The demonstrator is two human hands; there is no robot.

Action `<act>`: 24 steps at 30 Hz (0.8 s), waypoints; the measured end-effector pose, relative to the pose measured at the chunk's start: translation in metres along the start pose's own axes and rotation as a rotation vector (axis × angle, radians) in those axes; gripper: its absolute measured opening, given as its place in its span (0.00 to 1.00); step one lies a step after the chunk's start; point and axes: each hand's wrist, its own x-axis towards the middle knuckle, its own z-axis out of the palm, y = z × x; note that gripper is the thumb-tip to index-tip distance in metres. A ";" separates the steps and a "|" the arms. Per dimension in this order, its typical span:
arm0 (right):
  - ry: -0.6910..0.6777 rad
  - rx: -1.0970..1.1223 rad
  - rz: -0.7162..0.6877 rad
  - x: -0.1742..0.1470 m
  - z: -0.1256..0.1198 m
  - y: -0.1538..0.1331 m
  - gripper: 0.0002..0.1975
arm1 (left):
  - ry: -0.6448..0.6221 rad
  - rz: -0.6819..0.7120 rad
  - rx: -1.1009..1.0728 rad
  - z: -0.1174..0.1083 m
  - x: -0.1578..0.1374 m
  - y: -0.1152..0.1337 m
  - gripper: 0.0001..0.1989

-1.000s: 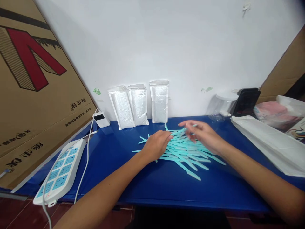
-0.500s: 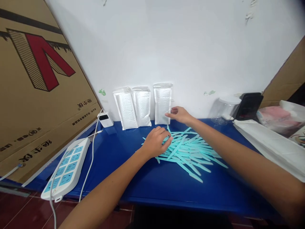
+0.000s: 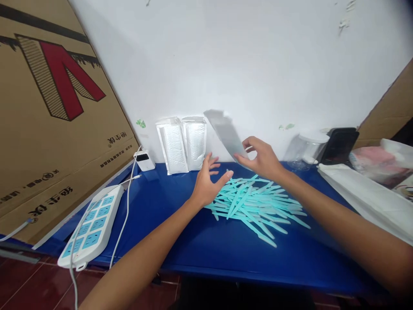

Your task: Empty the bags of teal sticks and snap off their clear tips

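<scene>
My right hand [image 3: 260, 159] pinches the lower right edge of a padded envelope [image 3: 227, 133], which is tilted, its top leaning left, and looks grey and blurred in front of the wall. My left hand [image 3: 209, 183] is open, thumb and fingers spread, at the left edge of a pile of slim turquoise sticks [image 3: 254, 200] that look like eyebrow razors; it holds nothing. Two white padded envelopes [image 3: 174, 146] stand upright against the wall, left of the tilted one.
On the blue table [image 3: 148, 215] a white power strip [image 3: 90, 228] with cables lies left, near a small white device [image 3: 144, 160]. A large cardboard box [image 3: 106, 112] borders the left. At right are a clear lidded jar [image 3: 308, 148], a black phone-like object [image 3: 340, 145] and white packaging [image 3: 371, 193].
The third envelope has come away from its upright place at the wall and tilted, with my right hand on it. My left hand has risen from the pile and spread its fingers.
</scene>
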 end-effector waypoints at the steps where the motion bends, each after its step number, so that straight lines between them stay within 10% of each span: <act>1: -0.052 -0.049 -0.081 -0.008 -0.007 -0.008 0.10 | -0.041 -0.009 -0.125 0.002 0.000 0.003 0.45; 7: -0.353 -0.057 -0.010 -0.046 -0.013 -0.029 0.17 | -0.080 -0.002 -0.419 0.023 -0.012 0.016 0.32; 14: -0.538 -0.133 0.170 -0.043 -0.049 -0.013 0.37 | -0.040 -0.062 -0.104 0.014 -0.007 0.002 0.11; 24: -0.852 -0.397 0.056 -0.049 -0.077 -0.002 0.28 | 0.227 -0.321 -0.325 -0.009 0.017 -0.010 0.15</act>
